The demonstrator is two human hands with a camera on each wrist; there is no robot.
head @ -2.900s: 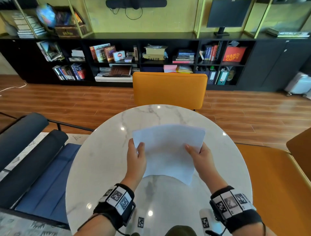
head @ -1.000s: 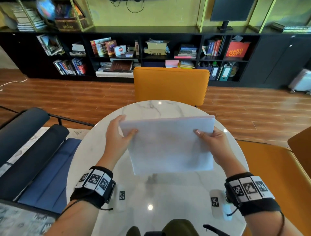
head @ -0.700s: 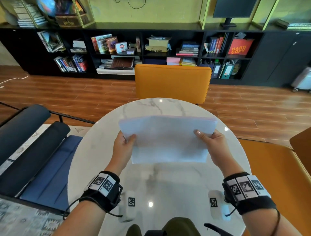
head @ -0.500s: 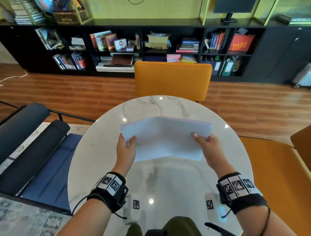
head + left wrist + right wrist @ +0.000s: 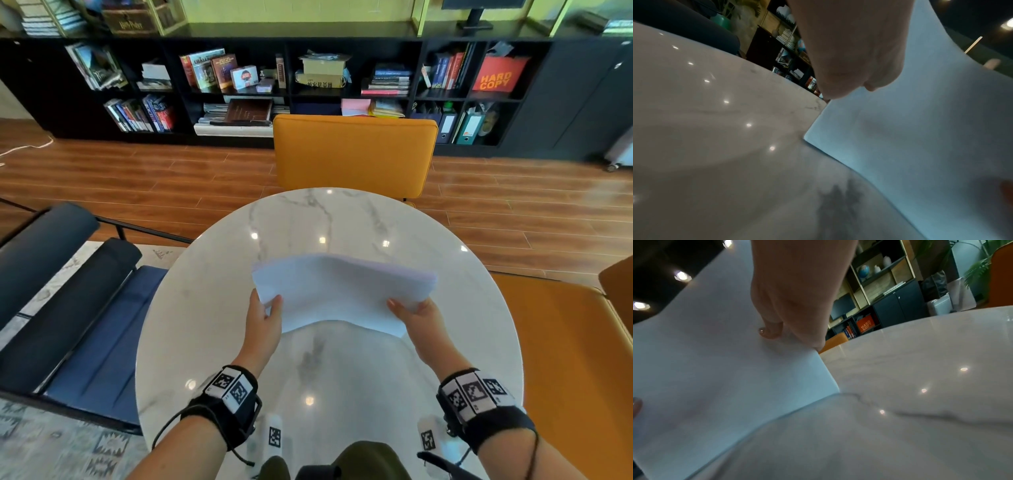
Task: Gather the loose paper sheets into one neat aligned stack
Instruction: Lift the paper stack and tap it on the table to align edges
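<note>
A stack of white paper sheets [image 5: 342,294] hangs just above the round marble table [image 5: 212,308], bowed upward in the middle. My left hand [image 5: 265,317] pinches its left edge, thumb on top. My right hand [image 5: 416,313] pinches its right edge the same way. In the left wrist view the paper stack [image 5: 920,129] slopes down toward the table [image 5: 715,129] below my left hand [image 5: 849,56]. In the right wrist view my right hand [image 5: 793,305] has its fingers under the paper stack [image 5: 715,369], whose near edge lies close to the table [image 5: 920,402].
An orange chair [image 5: 354,154] stands at the table's far side and another orange seat [image 5: 568,359] at the right. A dark blue lounger [image 5: 61,308] lies to the left. Bookshelves [image 5: 308,78] line the back wall.
The stack was held upright and facing me a second ago. Both hands have lowered it and tipped it nearly flat, close over the table, and it now bows up in the middle.
</note>
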